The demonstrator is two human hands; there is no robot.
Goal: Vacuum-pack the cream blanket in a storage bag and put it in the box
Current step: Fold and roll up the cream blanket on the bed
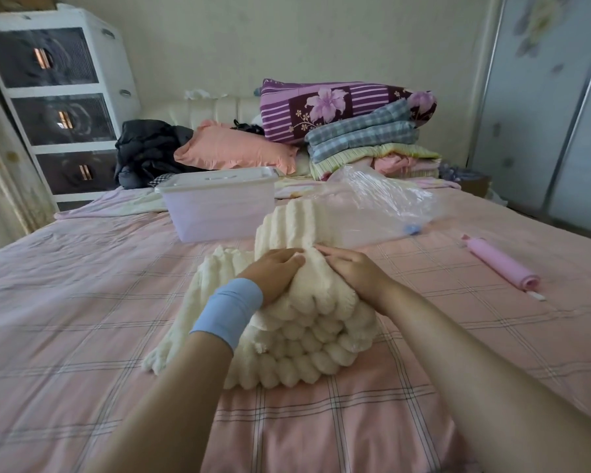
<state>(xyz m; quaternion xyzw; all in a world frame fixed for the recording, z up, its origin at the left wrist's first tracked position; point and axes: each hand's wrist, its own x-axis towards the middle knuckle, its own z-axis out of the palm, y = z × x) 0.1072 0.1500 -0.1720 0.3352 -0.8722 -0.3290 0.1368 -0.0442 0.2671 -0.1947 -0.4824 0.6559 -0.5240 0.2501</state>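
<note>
A: Step in hand?
B: Folding, by my reading. The blanket (304,336) sits mid-bed (82,285), not yet bagged. The left hand (273,271) and right hand (352,268) curl their fingers into its top fold, gripping it.
A: Bag, box?
B: The bag (386,199) lies at 1 o'clock of the blanket, the box (219,209) at 11, lid on.
A: Next?
B: Probably compact the bundle tightly, then feed it into the bag's mouth.
</note>
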